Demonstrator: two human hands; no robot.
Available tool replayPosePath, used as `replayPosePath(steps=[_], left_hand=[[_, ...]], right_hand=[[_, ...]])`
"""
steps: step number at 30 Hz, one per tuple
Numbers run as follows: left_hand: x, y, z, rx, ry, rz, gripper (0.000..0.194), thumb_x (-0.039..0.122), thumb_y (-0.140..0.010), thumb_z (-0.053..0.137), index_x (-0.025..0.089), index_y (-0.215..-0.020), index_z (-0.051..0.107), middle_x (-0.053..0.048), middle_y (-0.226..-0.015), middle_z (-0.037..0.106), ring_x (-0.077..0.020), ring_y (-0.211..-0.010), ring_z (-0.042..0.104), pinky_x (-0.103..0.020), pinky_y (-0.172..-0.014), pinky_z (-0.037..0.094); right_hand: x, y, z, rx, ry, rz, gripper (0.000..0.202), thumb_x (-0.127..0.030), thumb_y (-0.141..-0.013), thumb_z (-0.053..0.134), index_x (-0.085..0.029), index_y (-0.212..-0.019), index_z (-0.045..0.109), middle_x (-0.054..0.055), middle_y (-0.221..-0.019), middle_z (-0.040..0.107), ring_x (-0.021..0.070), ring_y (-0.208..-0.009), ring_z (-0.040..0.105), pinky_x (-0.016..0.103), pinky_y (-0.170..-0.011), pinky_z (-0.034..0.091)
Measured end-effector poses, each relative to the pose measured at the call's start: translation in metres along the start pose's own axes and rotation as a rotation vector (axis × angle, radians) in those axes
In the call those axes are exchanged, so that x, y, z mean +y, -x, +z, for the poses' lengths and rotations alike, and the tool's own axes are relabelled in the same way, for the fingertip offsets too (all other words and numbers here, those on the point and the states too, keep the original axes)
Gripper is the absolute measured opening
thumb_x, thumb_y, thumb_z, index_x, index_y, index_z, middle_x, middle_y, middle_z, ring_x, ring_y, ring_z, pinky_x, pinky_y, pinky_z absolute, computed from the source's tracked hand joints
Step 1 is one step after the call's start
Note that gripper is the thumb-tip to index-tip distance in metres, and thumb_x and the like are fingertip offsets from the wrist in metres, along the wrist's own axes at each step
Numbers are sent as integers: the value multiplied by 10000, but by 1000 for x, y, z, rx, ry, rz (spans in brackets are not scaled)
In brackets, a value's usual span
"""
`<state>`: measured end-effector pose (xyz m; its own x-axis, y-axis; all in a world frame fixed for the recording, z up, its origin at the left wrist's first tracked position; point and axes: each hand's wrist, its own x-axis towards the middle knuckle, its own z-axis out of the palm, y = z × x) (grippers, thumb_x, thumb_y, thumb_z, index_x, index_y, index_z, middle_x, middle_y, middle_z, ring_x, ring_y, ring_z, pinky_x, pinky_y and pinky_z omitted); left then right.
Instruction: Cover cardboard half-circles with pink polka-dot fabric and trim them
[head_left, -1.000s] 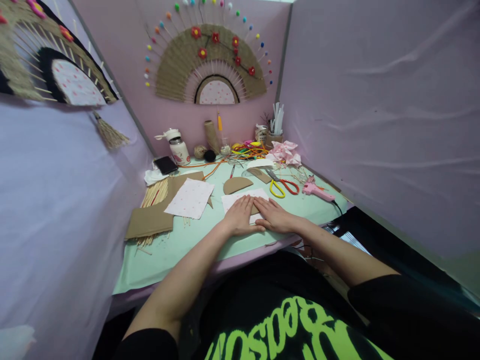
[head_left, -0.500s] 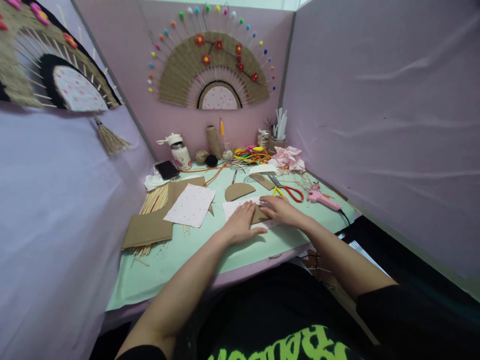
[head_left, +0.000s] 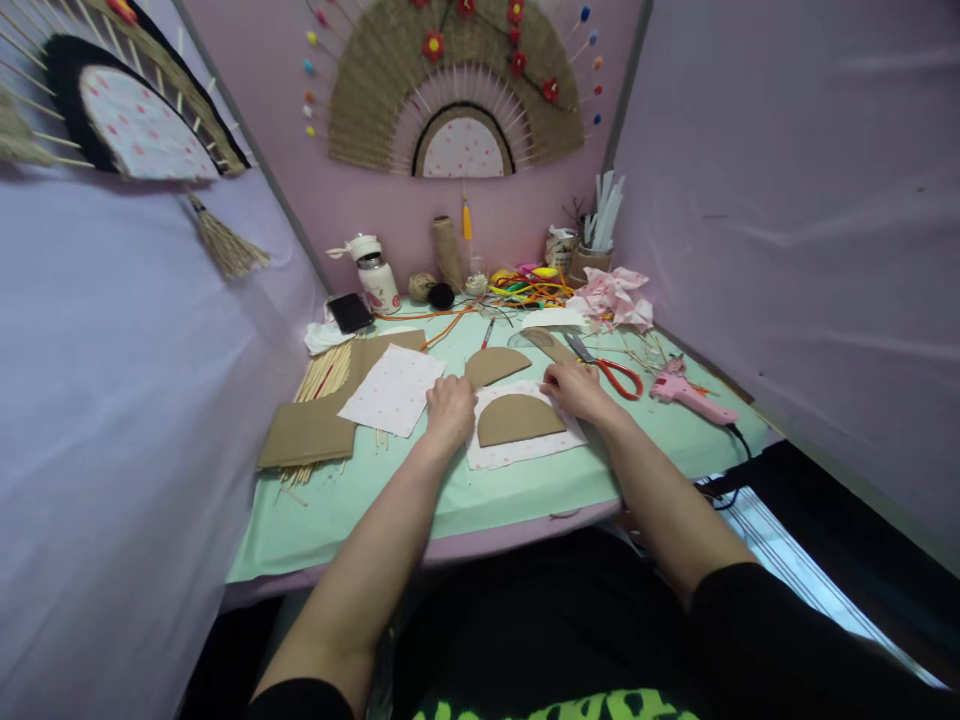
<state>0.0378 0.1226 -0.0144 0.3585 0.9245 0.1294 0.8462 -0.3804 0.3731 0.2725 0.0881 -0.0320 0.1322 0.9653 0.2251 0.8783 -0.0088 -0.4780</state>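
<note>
A brown cardboard half-disc [head_left: 521, 420] lies flat on a white cloth with pink dots [head_left: 491, 458], straight edge toward me. At the cloth's left edge, my left hand [head_left: 451, 412] has its fingers curled and pressed together on the cloth. My right hand [head_left: 579, 390] pinches the far right corner, fingers bent down. The fingertips of both hands are partly hidden. Just beyond the cloth lies a second cardboard half-disc [head_left: 496, 366]. Another dotted cloth piece [head_left: 394, 390] rests left of my left hand.
Red-handled scissors [head_left: 611, 372] and a pink glue gun [head_left: 690, 393] lie to the right. Cardboard [head_left: 307, 435] covers thin wooden sticks [head_left: 326, 372] on the left. A bottle [head_left: 377, 282], twine ball [head_left: 421, 287] and crumpled pink cloth [head_left: 613, 298] line the back. A decorated fan [head_left: 457, 100] hangs behind.
Both hands have moved off the cardboard half-disc and apart to the cloth's sides, leaving the half-disc uncovered. The camera view has tilted downward.
</note>
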Motion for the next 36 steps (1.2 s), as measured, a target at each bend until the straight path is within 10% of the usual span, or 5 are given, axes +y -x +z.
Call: replayPosePath(steps=[10,16,22,25,36], left_hand=[[2,-3,-9,109,373,-77,103,241,-929,414,222,-890,507,-38,-888,615,-207,-898,577,-340,-827,431],[3,-4,-9,85,668,-138,157,347,-914,462,212,-937,539,-25,-836,649,-207,-886,617,-361,-863,458],[2,2,-22,-324,1297,-133,705,779,-786,432,145,-998,655,-125,-915,729,-287,-939,685,-417,-862,516],[7,5,-18,-485,1492,-226,624,601,-596,791,151,-1016,686,-109,-934,750,-302,-958,688,-424,-898,512],[14,4,-12,-135,1471,-216,665,339,-394,921,148,-982,677,-73,-908,755,-273,-908,680,-398,-850,507]], right_hand=[[-9,4,-1,124,-418,14,301,-471,-929,344,-226,-823,483,-2,-750,556,183,-723,544,305,-648,455],[-14,10,-5,18,-641,45,432,-415,-658,734,-216,-991,544,-9,-815,624,195,-735,592,308,-644,498],[-23,12,-9,29,-842,44,592,-383,-641,746,-205,-1162,530,38,-1002,672,212,-860,634,331,-740,523],[-24,12,-9,27,-880,50,609,-374,-620,780,-198,-1158,555,49,-1029,685,220,-880,642,340,-762,526],[-19,14,-3,-120,-970,102,399,-429,-645,782,-156,-933,736,77,-926,767,274,-851,707,437,-823,550]])
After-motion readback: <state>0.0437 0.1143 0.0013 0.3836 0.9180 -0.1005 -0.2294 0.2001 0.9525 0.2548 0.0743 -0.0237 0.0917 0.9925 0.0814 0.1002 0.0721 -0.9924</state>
